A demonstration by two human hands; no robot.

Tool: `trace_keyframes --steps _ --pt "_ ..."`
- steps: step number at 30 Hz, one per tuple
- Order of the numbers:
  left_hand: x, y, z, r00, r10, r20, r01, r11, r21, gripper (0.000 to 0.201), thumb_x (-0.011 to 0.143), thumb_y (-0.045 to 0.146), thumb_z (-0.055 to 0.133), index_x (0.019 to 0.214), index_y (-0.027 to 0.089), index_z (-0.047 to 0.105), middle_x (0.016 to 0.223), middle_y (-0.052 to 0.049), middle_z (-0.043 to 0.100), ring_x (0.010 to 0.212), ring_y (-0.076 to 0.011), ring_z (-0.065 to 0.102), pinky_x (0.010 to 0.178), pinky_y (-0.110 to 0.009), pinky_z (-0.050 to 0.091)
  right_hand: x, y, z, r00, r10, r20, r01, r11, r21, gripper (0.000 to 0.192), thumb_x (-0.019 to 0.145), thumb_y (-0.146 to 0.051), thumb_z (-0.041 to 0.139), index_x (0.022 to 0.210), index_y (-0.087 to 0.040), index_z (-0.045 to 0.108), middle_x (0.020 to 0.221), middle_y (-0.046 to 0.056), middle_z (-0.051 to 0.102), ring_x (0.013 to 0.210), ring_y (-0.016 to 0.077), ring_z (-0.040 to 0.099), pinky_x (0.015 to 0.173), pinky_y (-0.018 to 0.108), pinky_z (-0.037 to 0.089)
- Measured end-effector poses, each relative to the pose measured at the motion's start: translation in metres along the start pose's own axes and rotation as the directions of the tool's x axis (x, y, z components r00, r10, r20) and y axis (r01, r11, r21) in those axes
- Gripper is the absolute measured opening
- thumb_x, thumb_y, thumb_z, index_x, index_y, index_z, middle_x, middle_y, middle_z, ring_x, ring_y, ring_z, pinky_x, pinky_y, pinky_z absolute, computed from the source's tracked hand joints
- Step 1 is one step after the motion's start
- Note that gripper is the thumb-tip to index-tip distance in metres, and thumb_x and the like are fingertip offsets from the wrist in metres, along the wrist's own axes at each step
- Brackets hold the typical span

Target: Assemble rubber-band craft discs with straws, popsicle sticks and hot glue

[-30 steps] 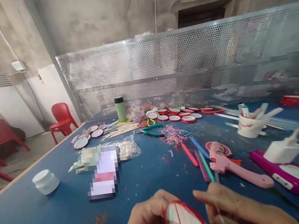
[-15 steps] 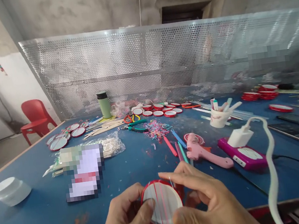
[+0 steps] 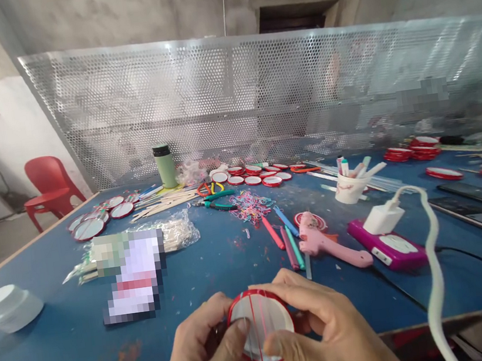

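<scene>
A round jar lid [image 3: 258, 341] with a red rim and pale inside is held upright at the front of the table. Thin elastic bands, red and pink among them, run across its face from top to bottom. My left hand [image 3: 209, 344] grips its left side, thumb on the face. On the opposite side my right hand [image 3: 315, 324] presses its thumb on the lower face, with the forefinger along the top rim. The other fingers are partly hidden behind the lid. Farther off lies a pile of small coloured rubber bands [image 3: 251, 206].
Around the pile are pliers [image 3: 217, 204], markers [image 3: 273, 232], a pink glue gun [image 3: 332, 245] and a paper cup [image 3: 351, 187] of pens. A purple power strip [image 3: 386, 250] trails a white cable on the right. A white jar [image 3: 9, 308] stands left. More lids [image 3: 272, 181] lie behind.
My right thumb has slid left over the lid's face, and the right fingers have come down onto the top rim. The left hand keeps its grip. The camera view has tilted slightly.
</scene>
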State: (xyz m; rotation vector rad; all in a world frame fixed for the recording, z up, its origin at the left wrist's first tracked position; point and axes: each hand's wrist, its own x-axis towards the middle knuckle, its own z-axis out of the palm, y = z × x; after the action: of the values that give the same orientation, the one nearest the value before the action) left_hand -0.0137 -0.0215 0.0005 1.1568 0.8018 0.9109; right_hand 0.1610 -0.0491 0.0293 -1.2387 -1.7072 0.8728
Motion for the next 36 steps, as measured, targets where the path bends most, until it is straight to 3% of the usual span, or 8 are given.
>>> trace_keyframes --steps 10,18,23,26,31,36 --pt "0.000 -0.001 -0.005 0.996 0.080 0.037 -0.081 0.996 0.032 0.035 0.082 0.047 0.063 0.074 0.014 0.059 0.068 -0.001 0.054 0.045 -0.0044 0.045 0.042 -0.016 0.037 -0.003 -0.008 0.009 0.996 0.035 -0.084 -0.023 0.990 0.141 0.045 0.076 -0.054 0.070 0.111 -0.025 0.071 0.083 0.002 0.056 0.073 0.0145 0.057 0.059 0.018 0.049" --pt "-0.002 -0.003 -0.003 1.000 0.025 0.016 -0.025 1.000 0.007 0.035 0.081 0.048 0.064 0.075 0.014 0.059 0.059 0.002 0.050 0.040 -0.0049 0.047 0.039 -0.015 0.034 -0.002 -0.008 0.015 0.991 0.122 -0.063 -0.097 0.944 0.315 0.034 0.075 -0.047 0.073 0.099 -0.022 0.074 0.082 0.001 0.053 0.065 0.0118 0.055 0.052 0.018 0.049" --pt "-0.001 -0.001 -0.005 1.000 0.010 0.028 -0.011 1.000 0.007 0.036 0.083 0.049 0.061 0.084 0.013 0.062 0.047 0.001 0.053 0.037 -0.0057 0.045 0.039 -0.014 0.032 -0.008 -0.017 0.013 0.989 0.145 -0.025 -0.120 0.893 0.434 0.027 0.087 -0.044 0.060 0.089 -0.020 0.072 0.079 0.001 0.053 0.064 0.0110 0.054 0.059 0.021 0.051" --pt "0.000 0.001 -0.006 0.999 0.042 -0.026 -0.041 0.999 0.027 0.033 0.083 0.047 0.062 0.088 0.014 0.063 0.047 0.000 0.055 0.038 -0.0068 0.046 0.039 -0.014 0.033 -0.012 -0.015 0.016 0.987 0.151 -0.051 -0.108 0.868 0.485 0.024 0.088 -0.041 0.061 0.094 -0.020 0.072 0.078 0.002 0.057 0.070 0.0137 0.057 0.067 0.024 0.051" --pt "0.002 0.002 -0.006 0.984 0.132 -0.117 -0.119 0.987 0.110 0.031 0.084 0.044 0.062 0.084 0.014 0.063 0.046 0.002 0.052 0.038 -0.0065 0.045 0.040 -0.015 0.032 -0.017 0.008 0.035 0.961 0.244 -0.131 -0.081 0.702 0.708 0.030 0.086 -0.040 0.064 0.108 -0.020 0.067 0.085 0.006 0.063 0.075 0.0164 0.060 0.072 0.030 0.050" --pt "0.002 0.004 -0.007 0.972 0.176 -0.157 -0.153 0.977 0.148 0.028 0.085 0.043 0.061 0.086 0.015 0.063 0.048 0.004 0.052 0.040 -0.0066 0.045 0.042 -0.016 0.033 -0.019 0.019 0.046 0.951 0.297 -0.088 -0.094 0.547 0.832 0.029 0.081 -0.032 0.071 0.107 -0.020 0.066 0.098 0.008 0.066 0.082 0.0164 0.061 0.077 0.029 0.049"
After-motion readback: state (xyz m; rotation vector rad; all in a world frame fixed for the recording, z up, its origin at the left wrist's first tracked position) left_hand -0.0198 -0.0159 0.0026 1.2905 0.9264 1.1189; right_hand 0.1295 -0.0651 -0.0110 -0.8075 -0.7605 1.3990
